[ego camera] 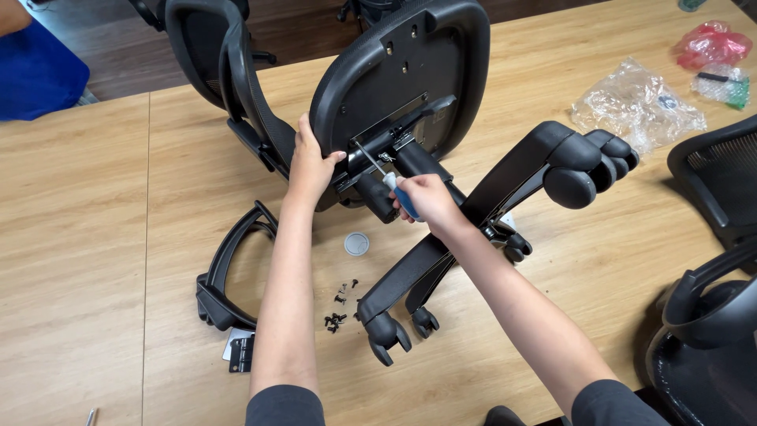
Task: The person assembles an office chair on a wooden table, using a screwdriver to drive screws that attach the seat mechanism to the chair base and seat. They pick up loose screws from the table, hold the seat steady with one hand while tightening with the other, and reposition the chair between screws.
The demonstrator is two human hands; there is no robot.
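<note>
Screwdriver (386,175) in right hand (426,203); shaft up-left toward seat underside (394,71)

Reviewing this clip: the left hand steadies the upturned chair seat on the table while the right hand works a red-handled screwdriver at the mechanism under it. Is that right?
Not quite: the handle is blue and white, not red. The head view shows the right hand gripping the screwdriver with its tip at the seat mechanism, while the left hand does steady the upturned chair seat on the table.
</note>
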